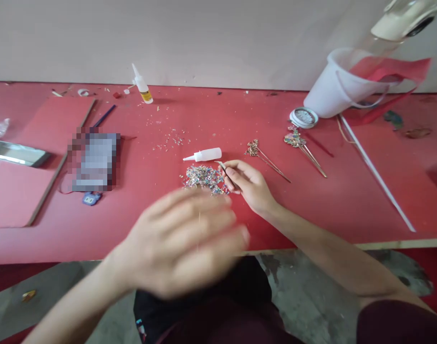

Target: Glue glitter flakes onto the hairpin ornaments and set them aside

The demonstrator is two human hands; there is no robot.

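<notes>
My right hand (252,186) is closed around slim tweezers (229,176), whose tips point up and left. Just left of those tips is a heap of tiny multicoloured shiny chips (202,176) on the red tabletop. A white squeeze bottle (208,154) with a thin nozzle lies on its side behind the heap. My left hand (184,241), blurred by motion, hovers nearer to me with its fingers stretched out, and nothing shows in it. To the right lie a gold hairpin (253,149) with an openwork head and another hairpin (295,139) with colourful pieces on its head.
At the back stands a yellow-labelled glue bottle (143,91). A white bucket (335,86) with red material and a round white-rimmed container (304,117) sit at right. Leftward are a pixelated device (98,160), a dark pen (104,117) and red boards (15,193).
</notes>
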